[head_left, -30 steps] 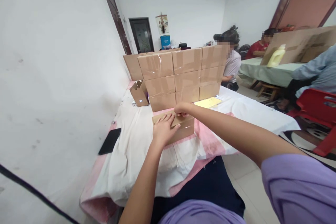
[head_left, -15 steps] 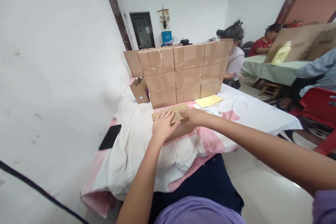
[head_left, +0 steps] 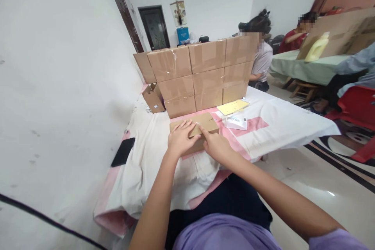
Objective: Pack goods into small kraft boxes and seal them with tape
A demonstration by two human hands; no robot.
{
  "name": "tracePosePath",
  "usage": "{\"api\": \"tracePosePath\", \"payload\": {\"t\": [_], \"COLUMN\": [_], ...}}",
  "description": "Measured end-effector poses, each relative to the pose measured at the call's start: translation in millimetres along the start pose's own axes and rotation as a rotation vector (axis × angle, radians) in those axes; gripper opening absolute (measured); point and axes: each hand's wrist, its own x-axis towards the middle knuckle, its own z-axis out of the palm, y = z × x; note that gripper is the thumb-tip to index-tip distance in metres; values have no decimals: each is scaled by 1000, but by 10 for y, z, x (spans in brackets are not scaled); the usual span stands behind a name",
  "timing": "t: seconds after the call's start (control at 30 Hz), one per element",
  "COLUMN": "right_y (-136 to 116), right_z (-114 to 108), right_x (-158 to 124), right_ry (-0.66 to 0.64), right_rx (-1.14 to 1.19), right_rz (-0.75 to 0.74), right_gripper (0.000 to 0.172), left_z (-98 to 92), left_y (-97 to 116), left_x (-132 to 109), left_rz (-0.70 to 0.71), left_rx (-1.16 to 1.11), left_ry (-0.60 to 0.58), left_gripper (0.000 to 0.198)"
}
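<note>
A small brown cardboard box (head_left: 206,120) lies on the cloth-covered table in front of me, its lid down over the top. My left hand (head_left: 181,136) rests flat on the left part of the lid, fingers spread, with its thumb along the near edge. At the box's near right side is my right hand (head_left: 215,143). Its index finger is stretched out and touches the lid near the middle, while the other fingers are bent and partly hidden. To the right sits a white open packet or small carton (head_left: 236,124), its contents too small to make out.
A wall of stacked cardboard boxes (head_left: 208,76) stands behind, with an open carton (head_left: 154,99) at its left. A yellow sheet (head_left: 233,106) lies before the stack, a black tablet or phone (head_left: 123,152) at the left edge. People sit beyond; a red chair (head_left: 356,103) is at right.
My right hand has moved from the box's right end toward its near side, index finger now extended on the lid. The left hand stays on top. The white packet has come into fuller view.
</note>
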Motion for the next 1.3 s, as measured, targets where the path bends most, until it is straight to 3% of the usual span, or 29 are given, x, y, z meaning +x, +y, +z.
{"api": "tracePosePath", "payload": {"t": [0.27, 0.5, 0.67, 1.13, 1.3], "right_y": [-44, -80, -71, -8, 5], "right_z": [-118, -30, 18, 47, 93], "right_x": [-333, -359, -373, -452, -450], "right_ry": [-9, 56, 78, 137, 151], "right_rx": [-52, -41, -37, 115, 184], "right_rz": [22, 34, 52, 47, 52], "right_gripper": [63, 61, 62, 62, 61], "left_z": [-52, -67, 4, 19, 8], "left_y": [7, 189, 132, 135, 109], "left_x": [-84, 35, 95, -16, -15], "left_rz": [63, 96, 78, 138, 136], "left_rx": [8, 92, 102, 42, 34], "left_ry": [-14, 12, 30, 73, 58], "left_gripper": [61, 64, 68, 36, 44]}}
